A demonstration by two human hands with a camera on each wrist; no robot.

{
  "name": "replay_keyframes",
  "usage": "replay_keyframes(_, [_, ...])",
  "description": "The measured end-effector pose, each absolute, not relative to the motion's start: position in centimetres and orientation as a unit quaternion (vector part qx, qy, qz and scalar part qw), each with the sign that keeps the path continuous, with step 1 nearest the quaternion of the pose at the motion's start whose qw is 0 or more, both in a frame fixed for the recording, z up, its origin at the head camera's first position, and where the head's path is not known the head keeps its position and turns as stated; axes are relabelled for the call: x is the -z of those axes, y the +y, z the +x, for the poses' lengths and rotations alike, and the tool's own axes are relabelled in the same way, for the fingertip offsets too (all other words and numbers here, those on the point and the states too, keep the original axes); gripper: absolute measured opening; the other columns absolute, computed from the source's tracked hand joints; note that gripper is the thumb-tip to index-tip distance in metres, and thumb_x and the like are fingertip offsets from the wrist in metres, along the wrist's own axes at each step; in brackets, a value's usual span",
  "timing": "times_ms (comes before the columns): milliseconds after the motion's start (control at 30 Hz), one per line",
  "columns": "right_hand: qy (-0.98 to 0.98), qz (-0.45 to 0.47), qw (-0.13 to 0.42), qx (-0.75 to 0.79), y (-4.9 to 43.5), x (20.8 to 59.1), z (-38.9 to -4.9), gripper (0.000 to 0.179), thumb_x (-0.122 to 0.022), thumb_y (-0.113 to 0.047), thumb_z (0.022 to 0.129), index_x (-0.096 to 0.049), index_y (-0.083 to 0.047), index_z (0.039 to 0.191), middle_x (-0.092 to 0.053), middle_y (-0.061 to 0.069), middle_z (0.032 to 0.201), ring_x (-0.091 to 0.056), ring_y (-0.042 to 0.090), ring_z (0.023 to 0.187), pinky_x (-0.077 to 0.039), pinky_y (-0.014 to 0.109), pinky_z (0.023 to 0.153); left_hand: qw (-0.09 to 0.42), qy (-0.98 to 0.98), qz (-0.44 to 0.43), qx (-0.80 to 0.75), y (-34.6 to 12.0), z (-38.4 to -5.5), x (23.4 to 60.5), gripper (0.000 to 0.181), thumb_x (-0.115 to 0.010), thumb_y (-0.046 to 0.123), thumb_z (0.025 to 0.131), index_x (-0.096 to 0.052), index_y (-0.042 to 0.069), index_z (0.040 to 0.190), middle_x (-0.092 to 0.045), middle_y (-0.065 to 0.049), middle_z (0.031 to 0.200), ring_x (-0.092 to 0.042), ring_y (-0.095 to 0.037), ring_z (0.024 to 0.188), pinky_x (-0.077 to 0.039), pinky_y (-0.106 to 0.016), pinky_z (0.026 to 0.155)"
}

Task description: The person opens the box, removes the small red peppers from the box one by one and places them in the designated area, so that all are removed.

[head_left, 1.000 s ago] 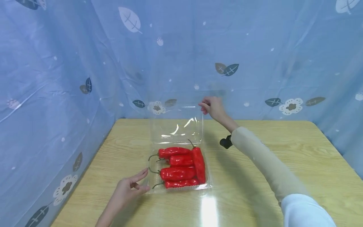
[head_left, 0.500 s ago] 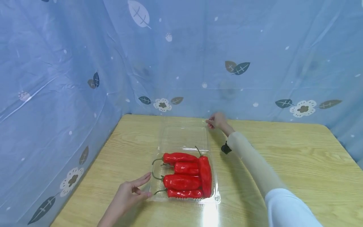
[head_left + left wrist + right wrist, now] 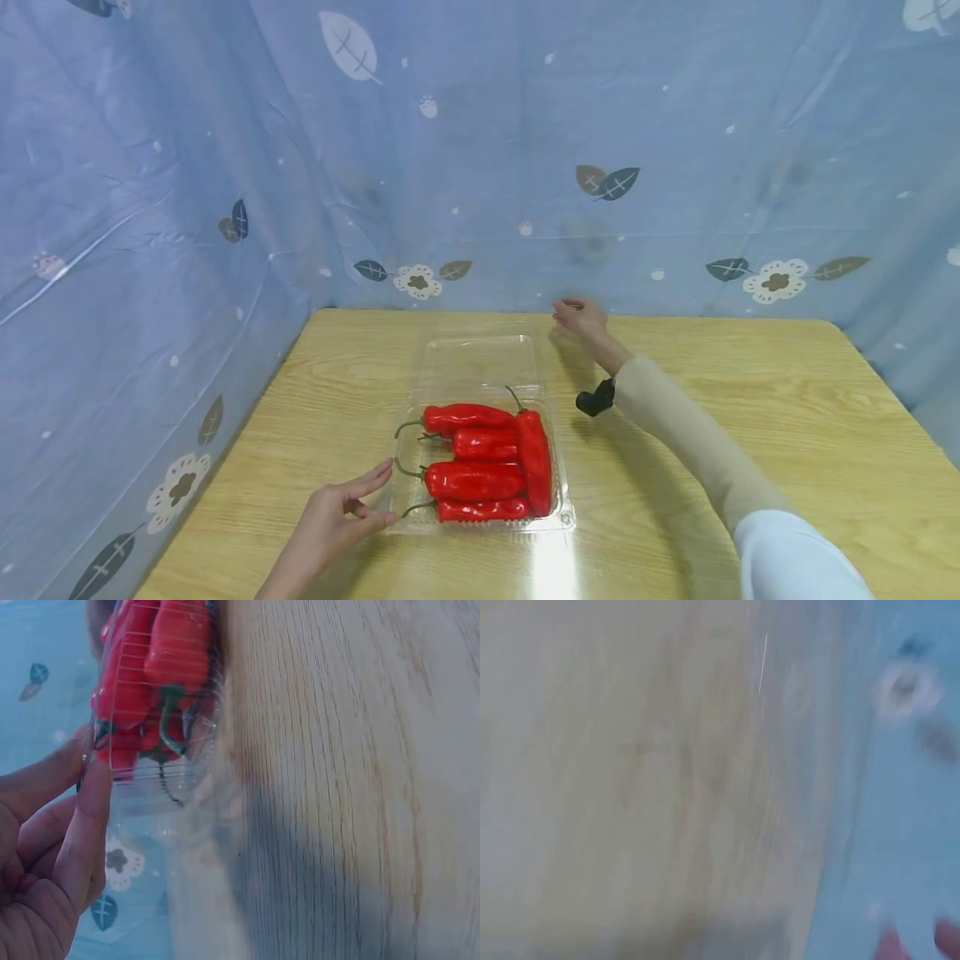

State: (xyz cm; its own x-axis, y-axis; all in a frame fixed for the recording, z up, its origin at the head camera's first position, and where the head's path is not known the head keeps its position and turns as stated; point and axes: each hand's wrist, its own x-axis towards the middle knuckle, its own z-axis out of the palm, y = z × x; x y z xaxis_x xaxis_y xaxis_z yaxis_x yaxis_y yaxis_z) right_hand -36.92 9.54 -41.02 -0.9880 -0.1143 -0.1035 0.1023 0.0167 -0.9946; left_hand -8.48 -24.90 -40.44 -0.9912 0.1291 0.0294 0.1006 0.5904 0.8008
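Note:
A clear plastic clamshell box (image 3: pixel 566 518) holds several red chili peppers (image 3: pixel 476 482) with green stems. Its lid (image 3: pixel 480 358) is folded back flat towards the rear of the table. In the head view my left hand (image 3: pixel 330 525) is at the box's left edge. The left wrist view has the thumb and fingers of that hand (image 3: pixel 60 855) pinching the rim, with the peppers (image 3: pixel 180 649) showing through the wall. My right hand (image 3: pixel 583 323) is just right of the lid's far corner, apart from it and holding nothing. Only blurred fingertips (image 3: pixel 889 945) show in the right wrist view.
The box rests on a light wooden table (image 3: pixel 720 417). Blue patterned curtains (image 3: pixel 480 150) hang behind and along the left side. A small black device (image 3: pixel 595 400) sits by the right sleeve.
The lid has swung back from standing up to lying flat. My right hand lowered with it, then let go and shifted slightly right. My left hand has stayed at the box's edge.

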Motion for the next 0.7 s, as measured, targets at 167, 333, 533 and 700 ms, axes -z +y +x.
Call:
replay_keyframes(167, [0.638, 0.032, -0.007, 0.769, 8.9, 38.3, -29.6, 0.046, -0.055, -0.011, 0.097, -0.043, 0.008, 0.138, -0.049, 0.025, 0.137, -0.06, 0.016, 0.11, -0.042, 0.03, 0.1, 0.021, 0.892, 0.059, -0.447, -24.8, -8.3, 40.2, 0.055, -0.08, 0.009, 0.074, -0.061, -0.001, 0.124, -0.055, -0.014, 0.131, -0.053, -0.003, 0.056, -0.035, -0.019, 0.041])
replay_keyframes(333, [0.662, 0.026, -0.009, 0.749, 8.5, 38.4, -23.9, 0.045, -0.063, -0.016, 0.094, -0.052, 0.0, 0.135, -0.054, 0.017, 0.135, -0.061, 0.004, 0.102, -0.046, 0.023, 0.093, 0.04, 0.891, 0.04, -0.45, -24.8, -8.3, 40.2, 0.055, -0.08, 0.011, 0.075, -0.061, 0.001, 0.126, -0.054, -0.011, 0.134, -0.053, -0.005, 0.057, -0.034, -0.019, 0.041])
replay_keyframes(533, [0.653, 0.01, -0.022, 0.757, 7.2, 39.7, -17.4, 0.041, -0.064, -0.005, 0.092, -0.054, 0.003, 0.131, -0.056, 0.018, 0.133, -0.056, 0.023, 0.119, -0.047, 0.022, 0.091, 0.041, 0.889, 0.024, -0.455, -24.6, -8.2, 40.1, 0.056, -0.08, 0.012, 0.075, -0.061, 0.005, 0.127, -0.054, -0.01, 0.134, -0.055, -0.005, 0.058, -0.033, -0.02, 0.041])
replay_keyframes(700, [0.612, -0.008, -0.002, 0.791, 6.1, 41.2, -13.8, 0.048, -0.061, 0.007, 0.09, -0.045, 0.01, 0.135, -0.048, 0.025, 0.139, -0.048, 0.031, 0.127, -0.044, 0.023, 0.094, 0.038, 0.891, 0.024, -0.453, -24.5, -8.1, 40.0, 0.055, -0.08, 0.011, 0.075, -0.061, 0.005, 0.127, -0.055, -0.01, 0.134, -0.055, -0.005, 0.057, -0.035, -0.02, 0.043])
